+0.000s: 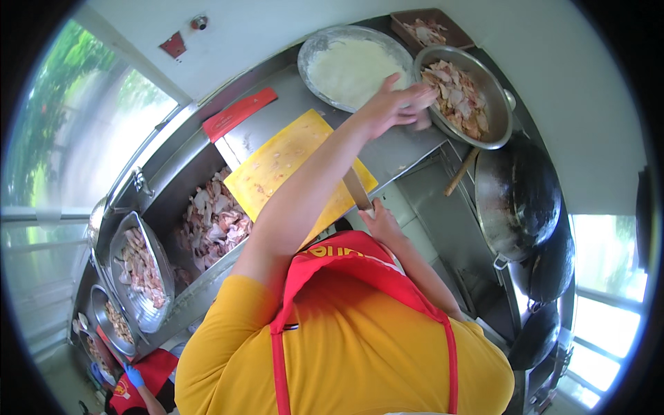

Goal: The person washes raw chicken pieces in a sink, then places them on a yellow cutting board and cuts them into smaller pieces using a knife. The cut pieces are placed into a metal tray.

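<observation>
My left hand [399, 106] reaches across to the rim of a deep steel bowl [500, 116] of cut chicken pieces [456, 98]. Its fingers are blurred, with the thumb raised apart. Under the fingertips is a blurred pinkish shape; whether the hand holds it, I cannot tell. In my right hand [383, 223] is the handle of a knife, its broad blade [357, 188] over the near right part of a yellow cutting board [282, 166]. Small meat scraps lie on the board, and my left forearm hides part of it.
Behind the board stands a wide basin of white powder [353, 67]. Raw chicken [218, 218] fills part of the sink at left, beside a metal basket [161, 259]. A red sleeve [241, 114], a brown tray [456, 33], and a large wok [519, 202] surround the worktop. A co-worker's blue-gloved hand [134, 374] shows lower left.
</observation>
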`<state>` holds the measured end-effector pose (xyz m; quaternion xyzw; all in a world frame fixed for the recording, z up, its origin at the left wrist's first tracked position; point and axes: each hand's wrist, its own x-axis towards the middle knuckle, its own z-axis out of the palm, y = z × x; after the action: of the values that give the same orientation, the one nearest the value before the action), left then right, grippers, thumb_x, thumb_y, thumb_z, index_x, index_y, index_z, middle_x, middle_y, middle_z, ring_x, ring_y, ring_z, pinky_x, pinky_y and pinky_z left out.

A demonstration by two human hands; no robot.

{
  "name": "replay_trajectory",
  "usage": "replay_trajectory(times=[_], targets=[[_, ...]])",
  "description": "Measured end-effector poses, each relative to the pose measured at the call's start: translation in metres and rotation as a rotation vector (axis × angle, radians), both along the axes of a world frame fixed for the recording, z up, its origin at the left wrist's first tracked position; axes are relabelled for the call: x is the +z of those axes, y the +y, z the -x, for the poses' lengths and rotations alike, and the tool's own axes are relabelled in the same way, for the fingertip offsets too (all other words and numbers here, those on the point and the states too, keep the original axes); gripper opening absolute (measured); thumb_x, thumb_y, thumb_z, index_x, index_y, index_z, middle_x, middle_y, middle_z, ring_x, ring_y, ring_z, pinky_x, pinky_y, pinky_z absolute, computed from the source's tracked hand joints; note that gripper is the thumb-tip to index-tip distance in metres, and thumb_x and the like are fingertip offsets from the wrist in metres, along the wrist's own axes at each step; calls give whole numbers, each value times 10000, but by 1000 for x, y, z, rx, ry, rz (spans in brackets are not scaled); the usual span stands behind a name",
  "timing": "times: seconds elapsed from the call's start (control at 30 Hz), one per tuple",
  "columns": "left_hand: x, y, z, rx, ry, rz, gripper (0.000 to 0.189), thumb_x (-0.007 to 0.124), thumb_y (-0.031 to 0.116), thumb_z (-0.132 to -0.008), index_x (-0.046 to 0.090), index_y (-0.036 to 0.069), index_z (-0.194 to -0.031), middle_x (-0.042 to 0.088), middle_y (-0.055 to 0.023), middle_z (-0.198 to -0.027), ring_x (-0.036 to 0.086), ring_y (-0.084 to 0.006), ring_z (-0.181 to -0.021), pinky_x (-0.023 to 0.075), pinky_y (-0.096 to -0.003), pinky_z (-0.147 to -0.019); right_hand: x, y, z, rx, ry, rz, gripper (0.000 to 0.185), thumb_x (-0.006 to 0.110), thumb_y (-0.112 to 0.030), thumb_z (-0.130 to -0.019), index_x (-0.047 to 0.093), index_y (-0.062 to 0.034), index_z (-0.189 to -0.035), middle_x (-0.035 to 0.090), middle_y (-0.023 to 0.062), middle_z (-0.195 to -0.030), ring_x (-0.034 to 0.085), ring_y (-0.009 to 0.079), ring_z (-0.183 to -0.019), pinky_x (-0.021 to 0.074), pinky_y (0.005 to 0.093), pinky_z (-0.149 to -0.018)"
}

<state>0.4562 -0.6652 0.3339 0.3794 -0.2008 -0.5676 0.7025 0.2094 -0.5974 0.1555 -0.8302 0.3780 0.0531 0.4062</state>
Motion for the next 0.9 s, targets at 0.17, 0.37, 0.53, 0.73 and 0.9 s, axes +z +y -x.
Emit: replay_trajectory(times=[0.17,0.37,0.53,0.73,0.9], targets=[[-7,25,-24,388,-683,-95,993,839,465,-942,338,-2,-1662,489,-272,-1587,523,-361,-1437,451,-472,-1188,16,0,-19,95,171,65,634,641,-467,-1054,517,-7,-1473,695,363,-1280,650,553,-1230,517,596,-1046],[-110,281,-83,1196,-907,-456,634,798,293,-990,540,2,-1491,583,-195,-1445,589,-317,-1320,494,-426,-1109,19,39,-26,172,179,116,654,668,-502,-1034,536,-71,-1509,705,332,-1296,662,546,-1211,528,591,-1009],[-148,594,-150,1772,-791,-1039,428,769,261,-949,641,-15,-1248,668,-206,-1211,652,-363,-1093,523,-479,-971,-32,64,-38,319,-35,89,474,797,-334,-970,587,-53,-1288,765,235,-1032,751,456,-940,570,518,-816],[-268,859,-208,1239,-380,-1631,623,789,391,-903,663,-12,-1361,755,-278,-1252,736,-398,-1177,566,-454,-1002,-45,74,-68,70,-9,-36,676,846,-86,-896,484,-37,-1465,678,130,-854,637,177,-535,484,355,-458],[-306,867,-267,1185,-493,-1743,727,724,392,-938,538,19,-1534,621,-285,-1488,572,-410,-1425,450,-483,-1192,-52,64,-69,-63,-51,-232,870,867,-15,-847,392,-16,-1576,677,138,-1031,659,179,-604,526,340,-491]])
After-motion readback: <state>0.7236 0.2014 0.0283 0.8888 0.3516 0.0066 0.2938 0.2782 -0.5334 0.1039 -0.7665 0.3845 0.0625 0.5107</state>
